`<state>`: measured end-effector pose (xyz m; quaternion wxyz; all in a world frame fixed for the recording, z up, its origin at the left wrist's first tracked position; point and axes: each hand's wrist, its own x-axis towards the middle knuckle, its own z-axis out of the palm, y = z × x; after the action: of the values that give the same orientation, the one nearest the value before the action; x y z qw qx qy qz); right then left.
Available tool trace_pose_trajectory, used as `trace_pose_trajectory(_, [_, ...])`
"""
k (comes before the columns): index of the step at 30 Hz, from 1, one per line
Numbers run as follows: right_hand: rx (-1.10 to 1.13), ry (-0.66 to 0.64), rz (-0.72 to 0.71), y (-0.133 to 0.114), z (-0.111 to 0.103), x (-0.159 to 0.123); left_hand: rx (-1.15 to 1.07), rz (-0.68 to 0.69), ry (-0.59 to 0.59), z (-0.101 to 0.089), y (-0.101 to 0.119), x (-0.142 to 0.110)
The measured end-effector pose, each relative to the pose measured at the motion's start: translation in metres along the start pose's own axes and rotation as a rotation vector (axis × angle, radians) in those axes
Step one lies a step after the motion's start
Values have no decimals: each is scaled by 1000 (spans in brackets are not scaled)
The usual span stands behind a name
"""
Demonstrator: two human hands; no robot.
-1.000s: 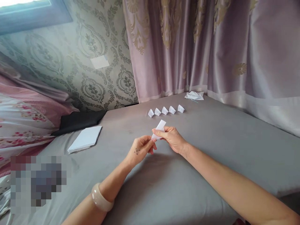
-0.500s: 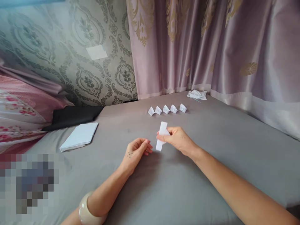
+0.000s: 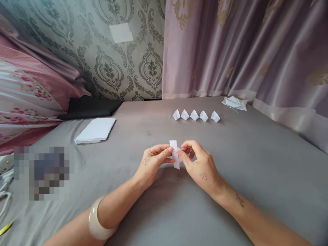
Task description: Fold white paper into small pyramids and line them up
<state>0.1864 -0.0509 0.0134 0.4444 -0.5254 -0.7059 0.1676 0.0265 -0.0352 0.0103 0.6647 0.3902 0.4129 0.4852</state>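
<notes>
A small folded white paper (image 3: 174, 152) is held upright between my two hands above the grey sheet. My left hand (image 3: 155, 160) pinches its left side between thumb and fingers. From the other side, my right hand (image 3: 200, 160) has its thumb against the paper, fingers curled behind a flap that is partly hidden. Several folded paper pieces (image 3: 194, 115), pointed at the top, stand in a row farther back on the sheet.
A stack of white paper (image 3: 96, 130) lies at the left, near a black cloth (image 3: 92, 106). At the back right are loose white papers (image 3: 234, 102) by the curtain (image 3: 210, 51). A yellow object (image 3: 6, 228) and white cable (image 3: 5, 201) show at the left edge; a blurred patch hides something there.
My left hand has come up and taken hold of the folded paper, which my right hand alone held before. My right hand has shifted its grip, and the view has turned left.
</notes>
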Motion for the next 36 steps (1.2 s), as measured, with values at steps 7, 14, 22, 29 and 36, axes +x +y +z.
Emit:
trace_pose_trajectory(7, [-139, 45, -293, -3, 0, -2, -46, 8, 8, 4, -1, -4])
trace_pose_trajectory(14, [-220, 99, -423, 2, 7, -3, -11, 60, -61, 5, -2, -8])
trace_pose_trajectory(22, [-220, 99, -433, -1, 9, -4, -2, 95, -89, 3, -2, -8])
trace_pose_trajectory(29, [-146, 116, -338, -6, 10, -3, 25, 90, -94, 4, 1, -10])
trace_pose_trajectory(36, [11, 111, -143, -17, 8, 0, 47, 89, -121, 6, 2, -12])
